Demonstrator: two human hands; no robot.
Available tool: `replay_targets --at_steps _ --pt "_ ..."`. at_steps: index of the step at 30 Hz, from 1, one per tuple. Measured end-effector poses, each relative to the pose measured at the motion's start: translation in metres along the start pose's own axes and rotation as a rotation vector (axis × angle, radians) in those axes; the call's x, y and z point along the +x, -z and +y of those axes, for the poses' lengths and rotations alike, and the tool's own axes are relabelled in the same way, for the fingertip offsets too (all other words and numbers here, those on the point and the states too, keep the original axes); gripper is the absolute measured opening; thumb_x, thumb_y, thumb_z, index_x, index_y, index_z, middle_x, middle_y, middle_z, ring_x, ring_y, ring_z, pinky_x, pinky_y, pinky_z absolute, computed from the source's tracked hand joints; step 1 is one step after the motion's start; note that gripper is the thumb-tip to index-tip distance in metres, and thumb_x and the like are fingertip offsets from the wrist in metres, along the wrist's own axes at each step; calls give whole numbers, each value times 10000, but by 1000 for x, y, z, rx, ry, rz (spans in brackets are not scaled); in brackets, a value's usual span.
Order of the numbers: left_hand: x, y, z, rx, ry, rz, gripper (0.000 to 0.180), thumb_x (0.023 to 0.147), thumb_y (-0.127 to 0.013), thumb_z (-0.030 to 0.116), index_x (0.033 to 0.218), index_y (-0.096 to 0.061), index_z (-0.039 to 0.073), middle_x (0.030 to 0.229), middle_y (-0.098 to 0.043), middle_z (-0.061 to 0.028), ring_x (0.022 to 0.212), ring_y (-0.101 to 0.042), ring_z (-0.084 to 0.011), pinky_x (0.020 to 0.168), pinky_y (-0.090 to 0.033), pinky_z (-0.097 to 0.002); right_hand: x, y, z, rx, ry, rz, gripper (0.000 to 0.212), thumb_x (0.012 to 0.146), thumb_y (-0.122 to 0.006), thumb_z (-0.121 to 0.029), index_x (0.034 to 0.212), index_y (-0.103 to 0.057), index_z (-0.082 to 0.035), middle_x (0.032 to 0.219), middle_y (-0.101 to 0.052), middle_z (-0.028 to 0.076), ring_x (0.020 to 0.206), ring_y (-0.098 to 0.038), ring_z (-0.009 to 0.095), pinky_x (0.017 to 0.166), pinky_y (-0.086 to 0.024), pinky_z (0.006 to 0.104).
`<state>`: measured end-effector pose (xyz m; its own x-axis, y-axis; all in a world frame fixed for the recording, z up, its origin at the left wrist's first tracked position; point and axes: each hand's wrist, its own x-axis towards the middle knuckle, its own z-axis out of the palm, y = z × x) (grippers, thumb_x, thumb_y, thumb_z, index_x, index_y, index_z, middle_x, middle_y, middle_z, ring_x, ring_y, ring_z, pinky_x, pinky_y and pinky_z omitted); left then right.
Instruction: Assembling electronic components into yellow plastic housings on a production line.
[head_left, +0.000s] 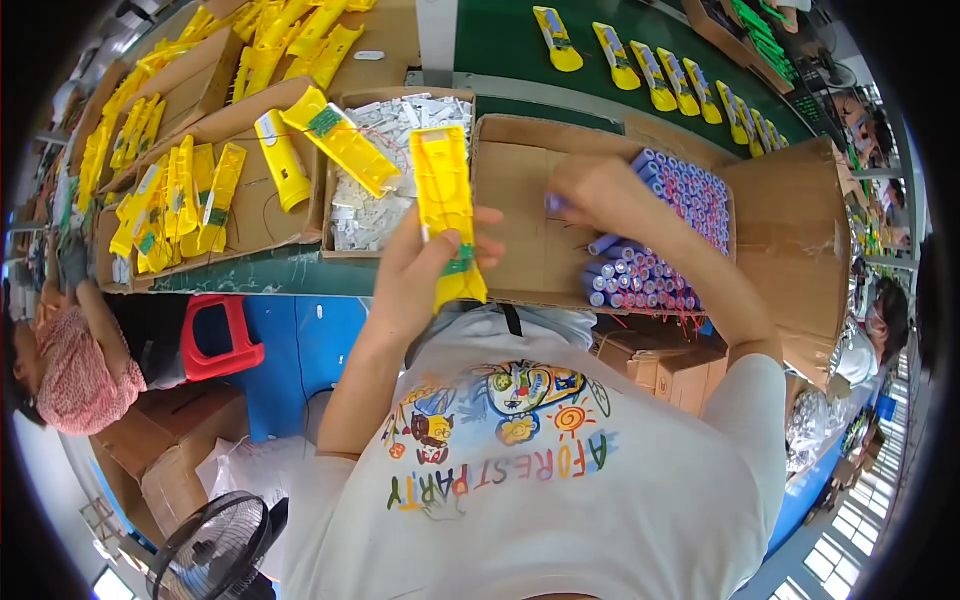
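Observation:
My left hand (420, 265) is closed round a yellow plastic housing half (441, 175), with a small green circuit board (460, 262) near its lower end. Over the open cardboard box (510, 245), my right hand (590, 190) has its fingers curled round a purple cylindrical battery cell (556, 203), slightly blurred and mostly hidden by the hand. Stacked battery cells (690, 205) with red wires fill the right part of this box. Left of my left hand, another yellow housing half (345, 145) with a green board lies across a box of white plastic strips (375, 215).
A carton (280, 245) of yellow housings stands at the left, with more yellow parts (270, 50) behind. Yellow pieces holding purple cells (655, 78) line the green conveyor (500, 65) at the back. A grey post (437, 40) rises behind the boxes. A person (80, 350) sits at the left.

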<state>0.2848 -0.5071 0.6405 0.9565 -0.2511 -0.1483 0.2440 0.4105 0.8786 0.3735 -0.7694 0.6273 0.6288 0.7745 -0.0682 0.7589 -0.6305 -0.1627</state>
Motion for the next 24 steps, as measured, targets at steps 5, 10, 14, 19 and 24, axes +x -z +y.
replay_targets --at_steps 5,10,14,19,24 --pt "-6 -16 -25 -75 65 -118 418 929 -387 14 1334 -302 74 1008 -549 -104 769 -582 -170 693 -516 -330 12 52 -56 -40 296 687 378 645 -721 -27 1015 -643 -42 1061 -647 102 928 -634 281 767 -541 351" --pt "-7 -17 -24 -97 65 -126 431 931 -393 14 1338 -274 92 993 -513 -86 757 -556 -156 694 -515 -334 11 62 -67 -128 511 818 407 653 -721 -6 1053 -647 -13 1111 -641 120 955 -644 296 773 -569 349" --pt "-6 -16 -21 -108 62 -110 426 934 -388 16 1336 -267 92 986 -510 -83 755 -550 -150 694 -515 -332 17 49 -81 696 -27 1048 199 820 -674 -26 1000 -588 -25 982 -651 148 893 -645 189 742 -580 304" --pt "-2 -22 -25 -12 -68 -69 413 920 -388 9 1317 -292 75 978 -504 -78 750 -543 -147 697 -510 -314 24 28 -74 1502 -361 457 161 827 -661 -14 880 -518 -66 913 -597 30 860 -613 88 713 -521 247" --pt "-2 -21 -28 143 -123 27 433 925 -384 -11 1330 -260 77 986 -505 -71 737 -540 -122 678 -502 -272 20 34 -87 1554 -340 301 193 818 -692 -51 878 -509 -64 815 -506 -36 747 -533 43 725 -480 206"
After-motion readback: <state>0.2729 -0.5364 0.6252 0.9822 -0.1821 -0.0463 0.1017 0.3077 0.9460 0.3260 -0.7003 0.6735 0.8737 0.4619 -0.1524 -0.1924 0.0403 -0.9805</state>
